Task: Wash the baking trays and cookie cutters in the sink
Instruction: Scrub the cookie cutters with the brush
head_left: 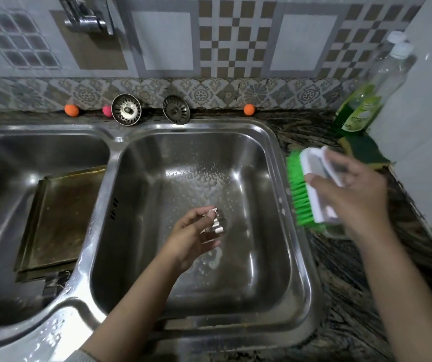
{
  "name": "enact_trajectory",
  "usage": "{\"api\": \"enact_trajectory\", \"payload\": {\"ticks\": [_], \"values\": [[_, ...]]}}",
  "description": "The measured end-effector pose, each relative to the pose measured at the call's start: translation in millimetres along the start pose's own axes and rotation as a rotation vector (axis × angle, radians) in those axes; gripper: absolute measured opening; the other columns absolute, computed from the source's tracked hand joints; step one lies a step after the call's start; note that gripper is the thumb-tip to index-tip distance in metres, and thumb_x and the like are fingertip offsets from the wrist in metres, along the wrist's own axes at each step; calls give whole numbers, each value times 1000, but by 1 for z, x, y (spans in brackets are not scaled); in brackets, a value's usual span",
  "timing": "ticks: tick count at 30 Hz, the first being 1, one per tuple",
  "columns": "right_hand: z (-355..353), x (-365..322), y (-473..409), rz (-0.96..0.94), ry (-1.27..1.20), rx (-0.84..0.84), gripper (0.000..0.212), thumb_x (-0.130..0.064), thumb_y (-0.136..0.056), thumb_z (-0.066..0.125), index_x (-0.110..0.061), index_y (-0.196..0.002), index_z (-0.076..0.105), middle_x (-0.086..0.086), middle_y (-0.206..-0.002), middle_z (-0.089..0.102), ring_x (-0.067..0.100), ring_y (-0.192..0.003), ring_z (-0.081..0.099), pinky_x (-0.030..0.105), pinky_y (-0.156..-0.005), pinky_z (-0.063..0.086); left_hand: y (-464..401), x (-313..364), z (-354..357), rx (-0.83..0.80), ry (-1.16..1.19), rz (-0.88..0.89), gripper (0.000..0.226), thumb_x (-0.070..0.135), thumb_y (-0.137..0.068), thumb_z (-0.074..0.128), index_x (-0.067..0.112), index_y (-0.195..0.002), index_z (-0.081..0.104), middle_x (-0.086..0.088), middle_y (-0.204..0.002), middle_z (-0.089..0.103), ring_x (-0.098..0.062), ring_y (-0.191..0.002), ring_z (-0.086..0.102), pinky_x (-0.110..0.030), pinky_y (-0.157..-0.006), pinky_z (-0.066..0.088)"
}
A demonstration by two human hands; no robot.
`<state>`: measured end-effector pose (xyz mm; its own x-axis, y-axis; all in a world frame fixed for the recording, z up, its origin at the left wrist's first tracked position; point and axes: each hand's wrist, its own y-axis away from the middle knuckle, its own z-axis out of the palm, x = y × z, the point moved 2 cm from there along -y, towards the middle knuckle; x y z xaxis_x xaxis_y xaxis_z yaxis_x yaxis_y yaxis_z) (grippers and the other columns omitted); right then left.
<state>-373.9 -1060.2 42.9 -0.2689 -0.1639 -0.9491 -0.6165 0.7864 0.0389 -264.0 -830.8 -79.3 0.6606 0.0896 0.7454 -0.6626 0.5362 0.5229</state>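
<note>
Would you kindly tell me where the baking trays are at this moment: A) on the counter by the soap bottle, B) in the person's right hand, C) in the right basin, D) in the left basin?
D: the baking trays lie stacked in the left basin, while the right hand holds the brush over the counter.

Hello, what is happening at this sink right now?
A person is washing up at a double sink. The left hand holds a small metal cookie cutter over the right basin. The right hand grips a white brush with green bristles above the counter. A baking tray leans in the left basin. Dish soap and a sponge stand at the right.
</note>
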Motion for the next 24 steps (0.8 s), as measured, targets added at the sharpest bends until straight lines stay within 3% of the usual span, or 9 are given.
{"api": "enact_trajectory", "payload": {"ticks": [2, 6, 9, 15, 17, 20, 21, 24], "values": [[31, 10, 21, 98, -127, -147, 54, -13, -73, 79, -33, -121, 63, -2, -109, 68, 18, -88, 69, 29, -58, 56, -1, -2, 4, -11, 76, -29, 12, 17, -90, 58, 18, -101, 62, -9, -94, 67, -28, -82, 65, -36, -73, 52], [92, 37, 58, 234, -206, -310, 49, -14, -71, 81, -36, -112, 66, 4, -107, 70, 20, -90, 70, 32, -66, 58, -1, -5, 9, -15, 98, -12, 13, 9, -93, 52, 14, -101, 62, -5, -81, 66, -20, -68, 63, -32, -68, 51], [121, 50, 56, 340, -232, -253, 48, -12, -71, 81, -28, -114, 67, 7, -101, 69, 21, -87, 70, 36, -70, 59, 2, -9, -1, 6, 64, 10, 16, 3, -93, 49, 8, -98, 63, -6, -76, 68, -17, -61, 65, -29, -59, 56], [155, 83, 30, 547, -289, -138, 50, -11, -70, 82, -14, -117, 67, 6, -109, 70, 20, -89, 67, 40, -83, 56, 9, -22, -20, 77, -13, -23, 14, 5, -91, 56, 10, -99, 66, -4, -78, 70, -17, -65, 66, -29, -66, 55], [156, 87, 28, 597, -320, -135, 47, -11, -70, 82, -15, -114, 67, 8, -107, 70, 23, -89, 67, 40, -78, 57, 7, -21, -25, 129, 14, -33, 15, 6, -91, 56, 10, -102, 66, -6, -83, 69, -20, -70, 65, -30, -67, 54], [153, 85, 39, 580, -320, -231, 45, -12, -69, 82, -19, -111, 69, 7, -101, 71, 21, -82, 68, 27, -55, 54, -1, -15, -32, 226, 117, -17, 20, 5, -92, 55, 6, -110, 64, -11, -88, 67, -22, -72, 65, -30, -58, 56], [153, 86, 44, 557, -307, -262, 44, -13, -69, 83, -21, -111, 69, 6, -101, 71, 20, -83, 68, 27, -55, 54, -3, -14, -31, 221, 123, -9, 19, 5, -92, 55, 6, -108, 65, -10, -85, 68, -21, -69, 65, -29, -56, 56], [154, 88, 44, 517, -323, -186, 45, -13, -69, 83, -21, -111, 68, 6, -105, 70, 22, -88, 69, 42, -79, 58, -1, -15, -18, 121, 67, -19, 15, 6, -91, 57, 9, -100, 68, -7, -77, 68, -19, -67, 63, -31, -66, 56]]}}
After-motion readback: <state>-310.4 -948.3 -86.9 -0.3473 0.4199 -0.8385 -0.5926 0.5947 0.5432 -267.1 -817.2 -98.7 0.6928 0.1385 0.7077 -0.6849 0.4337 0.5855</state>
